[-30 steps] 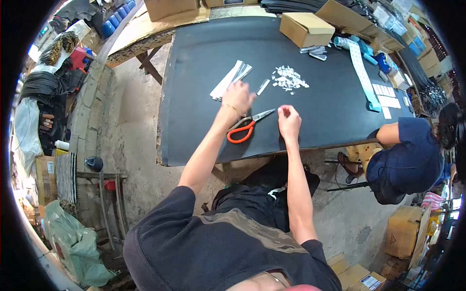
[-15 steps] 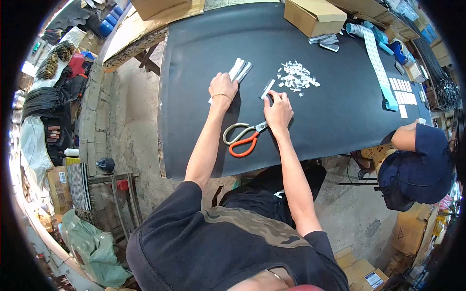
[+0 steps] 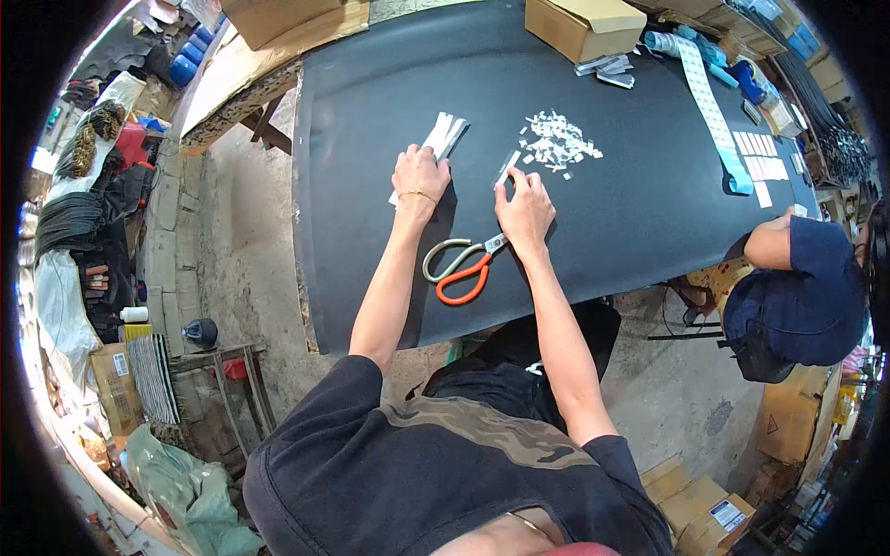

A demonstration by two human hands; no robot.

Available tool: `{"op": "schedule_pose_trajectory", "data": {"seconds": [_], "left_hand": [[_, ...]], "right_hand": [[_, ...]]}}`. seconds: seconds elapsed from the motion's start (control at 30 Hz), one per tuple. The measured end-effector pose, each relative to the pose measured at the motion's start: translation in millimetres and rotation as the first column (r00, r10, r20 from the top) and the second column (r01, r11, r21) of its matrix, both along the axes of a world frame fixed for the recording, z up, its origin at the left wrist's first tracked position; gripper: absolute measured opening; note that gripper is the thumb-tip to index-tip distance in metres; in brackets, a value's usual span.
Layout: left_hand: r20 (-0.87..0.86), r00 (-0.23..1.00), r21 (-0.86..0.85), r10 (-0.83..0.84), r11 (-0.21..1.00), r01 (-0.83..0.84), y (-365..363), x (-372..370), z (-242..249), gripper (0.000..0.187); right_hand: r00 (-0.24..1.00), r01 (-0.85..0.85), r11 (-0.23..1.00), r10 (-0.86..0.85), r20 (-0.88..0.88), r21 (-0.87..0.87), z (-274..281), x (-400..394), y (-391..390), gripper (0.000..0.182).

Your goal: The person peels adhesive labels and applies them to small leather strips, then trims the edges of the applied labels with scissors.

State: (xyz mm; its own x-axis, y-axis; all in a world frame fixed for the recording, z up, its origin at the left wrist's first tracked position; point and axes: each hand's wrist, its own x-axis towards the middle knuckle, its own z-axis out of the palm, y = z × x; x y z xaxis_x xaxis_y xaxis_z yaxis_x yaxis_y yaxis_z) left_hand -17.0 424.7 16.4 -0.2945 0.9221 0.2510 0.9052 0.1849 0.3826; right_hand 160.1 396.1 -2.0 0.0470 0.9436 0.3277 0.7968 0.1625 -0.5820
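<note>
Black-topped bench (image 3: pixel 362 102), seen from its near edge. Toward the left edge, the left hand (image 3: pixel 419 178) lies palm down with fingers curled over a sheaf of long white strips (image 3: pixel 446 136), whose far ends fan out beyond the knuckles; whether the fingers grip or merely press cannot be told. Nearer the near edge lie scissors (image 3: pixel 486 260) with one orange and one beige handle, the blade tips hidden by the right wrist. A short strip (image 3: pixel 507 167) lies beyond them; the right hand (image 3: pixel 527 208) has thumb and forefinger slightly parted at its near end, though a closed pinch cannot be confirmed. Right of it spreads a heap of small white pieces (image 3: pixel 559 144). A cardboard box (image 3: pixel 570 37) stands at the far edge, and a turquoise-edged tape (image 3: pixel 709 116) runs toward the right edge, beside white rectangles (image 3: pixel 764 167).
</note>
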Motion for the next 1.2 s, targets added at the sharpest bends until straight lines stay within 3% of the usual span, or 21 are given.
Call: {"op": "schedule_pose_trajectory", "data": {"seconds": [0.43,0.57,0.63,1.07,1.2], "left_hand": [[0.09,0.994,-0.149,-0.067,0.986,0.08,6,-13,8,0.02],[0.103,0.992,-0.232,-0.079,0.967,0.101,8,-15,16,0.021],[0.094,0.991,-0.207,-0.097,0.972,0.115,5,-16,15,0.021],[0.15,0.97,-0.205,-0.192,0.954,0.22,18,-26,19,0.02],[0.132,0.973,-0.308,-0.191,0.925,0.223,25,-25,13,0.027]], "right_hand": [[1.0,0.011,0.997,-0.01,0.011,-0.073,3,0,1,0.032],[0.999,0.047,0.999,-0.047,0.015,0.003,1,-1,2,0.028],[0.999,0.037,0.993,-0.037,-0.003,-0.108,7,-2,2,0.027],[0.997,0.075,0.995,-0.076,-0.013,-0.068,5,-5,4,0.022],[0.997,0.077,0.996,-0.078,-0.013,-0.052,3,-5,4,0.021]]}}
